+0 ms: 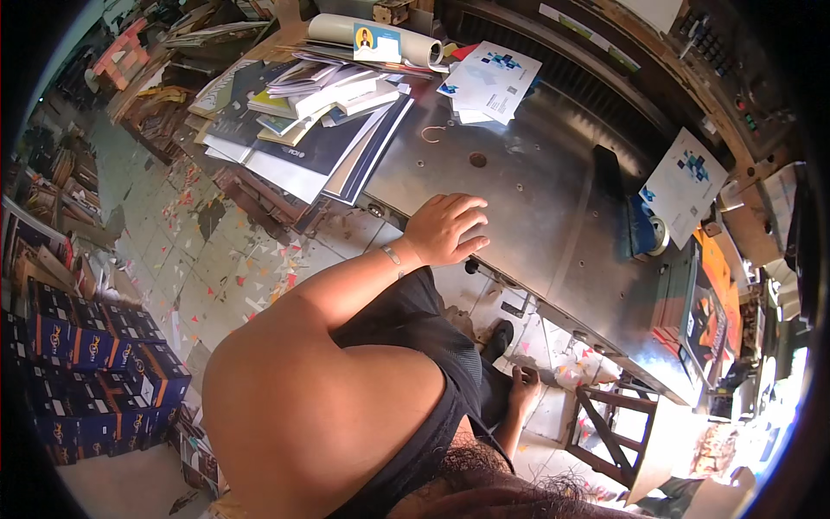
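The surface, directly before the person, was a broad metal top, grey and glossy with brownish patches, set with small screw heads and pierced by one round hole; a thin seam crossed it toward the near edge. The left grip lay at that edge, fingers loosely bent and slightly apart, nothing visible between them; whether they touched the metal could not be told. The right grip hung low, beyond the near edge, fingers curled; from where I stood I could not tell whether it was together or around something.

A pinkish curved strip lay left of the hole. On the far side, a white sheet with blue squares overlapped other paper. A similar tilted sheet stood at the right, near a tape roll and a dark bar. A pile of books and large boards crowded the left end, with a white roll behind it and a small card in front of the roll. An orange-edged stack occupied the right end. Below, a stool stood beside the surface, coloured scraps littered the floor, and dark boxes were piled at the lower left.
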`<state>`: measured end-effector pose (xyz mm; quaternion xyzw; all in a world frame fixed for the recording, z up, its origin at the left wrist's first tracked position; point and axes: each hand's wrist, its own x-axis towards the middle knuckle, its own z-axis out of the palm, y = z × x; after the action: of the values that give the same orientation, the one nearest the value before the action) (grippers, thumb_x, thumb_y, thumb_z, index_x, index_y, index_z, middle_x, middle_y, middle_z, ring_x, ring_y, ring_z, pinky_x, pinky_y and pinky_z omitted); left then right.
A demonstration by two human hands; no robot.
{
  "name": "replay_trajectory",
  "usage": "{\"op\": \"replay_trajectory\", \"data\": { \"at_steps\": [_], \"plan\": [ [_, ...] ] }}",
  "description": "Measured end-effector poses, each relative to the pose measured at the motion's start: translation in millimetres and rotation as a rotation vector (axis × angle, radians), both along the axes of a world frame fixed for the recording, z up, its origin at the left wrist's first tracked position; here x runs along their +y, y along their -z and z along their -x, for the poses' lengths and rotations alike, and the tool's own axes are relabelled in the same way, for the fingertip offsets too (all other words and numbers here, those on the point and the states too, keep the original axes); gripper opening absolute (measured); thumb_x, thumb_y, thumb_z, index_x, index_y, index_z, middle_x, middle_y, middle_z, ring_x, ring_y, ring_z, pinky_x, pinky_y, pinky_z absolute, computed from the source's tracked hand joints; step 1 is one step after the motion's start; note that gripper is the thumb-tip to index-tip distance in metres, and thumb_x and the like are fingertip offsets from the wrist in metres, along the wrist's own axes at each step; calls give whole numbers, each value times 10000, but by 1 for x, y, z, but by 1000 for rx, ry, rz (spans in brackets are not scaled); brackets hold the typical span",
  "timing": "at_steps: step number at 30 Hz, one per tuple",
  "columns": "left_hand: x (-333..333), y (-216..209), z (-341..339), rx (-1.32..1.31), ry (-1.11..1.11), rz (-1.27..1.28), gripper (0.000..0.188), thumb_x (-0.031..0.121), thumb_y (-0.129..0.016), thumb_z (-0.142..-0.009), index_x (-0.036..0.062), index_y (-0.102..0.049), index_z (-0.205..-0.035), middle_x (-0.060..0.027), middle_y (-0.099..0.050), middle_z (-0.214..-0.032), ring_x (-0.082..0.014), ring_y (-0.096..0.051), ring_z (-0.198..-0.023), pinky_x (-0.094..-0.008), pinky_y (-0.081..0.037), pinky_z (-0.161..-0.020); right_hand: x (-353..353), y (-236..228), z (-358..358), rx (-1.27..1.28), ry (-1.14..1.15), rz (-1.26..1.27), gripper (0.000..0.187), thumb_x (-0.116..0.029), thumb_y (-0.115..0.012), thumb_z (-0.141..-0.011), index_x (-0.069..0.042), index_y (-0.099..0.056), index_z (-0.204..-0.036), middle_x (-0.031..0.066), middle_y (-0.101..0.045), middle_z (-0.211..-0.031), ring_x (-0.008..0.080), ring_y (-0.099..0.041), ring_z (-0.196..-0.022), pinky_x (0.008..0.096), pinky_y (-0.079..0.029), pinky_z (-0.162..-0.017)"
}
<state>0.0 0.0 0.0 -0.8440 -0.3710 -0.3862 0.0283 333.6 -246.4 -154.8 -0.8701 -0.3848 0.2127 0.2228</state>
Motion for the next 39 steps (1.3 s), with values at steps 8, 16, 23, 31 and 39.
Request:
{"op": "replay_trajectory", "data": {
  "at_steps": [8,16,23,31,39],
  "plan": [
    [1,-2,0,-1,19,3,293,400,-693,-921,143,-664,-1058,-37,-629,-1282,-250,-631,-1131,-395,-475,-920,-1,0,3,-47,-11,-1,383,-405,-772,-853,-108,-743,-1094,107,-779,-966,315,-726,-928,449,-539,-835],
    [1,-4,8,-98,81,19,263,362,-711,-921,149,-679,-1073,-47,-635,-1309,-274,-626,-1142,-409,-466,-974,-1,2,1,-16,7,2,376,-397,-771,-856,-107,-747,-1093,106,-779,-965,314,-724,-940,453,-536,-849],
    [10,-43,86,-395,-83,-68,246,154,-733,-895,49,-660,-1105,-148,-655,-1234,-315,-612,-1191,-415,-468,-1033,-3,4,1,-47,6,7,371,-411,-771,-858,-114,-746,-1080,102,-773,-965,317,-720,-931,471,-530,-844],
    [17,-58,229,-1164,-596,259,299,252,-641,-1014,58,-523,-1207,-31,-635,-920,-74,-564,-699,-212,-451,-603,1,-7,4,-13,6,-20,381,-422,-765,-872,-104,-738,-1081,111,-761,-950,316,-707,-917,466,-523,-829],
    [44,-88,261,-1056,-690,626,363,316,-624,-1004,56,-642,-1256,-47,-749,-904,-50,-513,-556,-212,-369,-449,-2,-6,5,26,9,-23,401,-441,-750,-884,-108,-733,-1106,106,-755,-949,320,-703,-913,480,-519,-817]
  ]
}}
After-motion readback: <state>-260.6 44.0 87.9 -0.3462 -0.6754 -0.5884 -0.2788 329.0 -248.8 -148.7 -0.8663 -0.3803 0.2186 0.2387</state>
